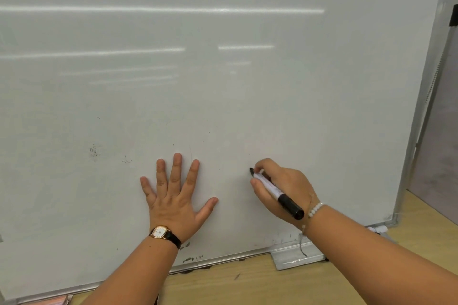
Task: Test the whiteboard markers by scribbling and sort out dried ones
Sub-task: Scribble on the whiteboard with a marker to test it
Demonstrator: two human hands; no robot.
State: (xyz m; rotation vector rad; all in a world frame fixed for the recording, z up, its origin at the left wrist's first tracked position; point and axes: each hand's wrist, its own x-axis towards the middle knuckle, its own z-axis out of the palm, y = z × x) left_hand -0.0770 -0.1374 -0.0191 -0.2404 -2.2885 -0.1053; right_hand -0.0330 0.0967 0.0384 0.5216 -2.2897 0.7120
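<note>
Head view (sole camera) looks down, close on whiteboard [223, 82].

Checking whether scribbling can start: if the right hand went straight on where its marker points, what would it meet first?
The whiteboard; the tip of the marker looks at or almost on it, though depth is unclear.
</note>
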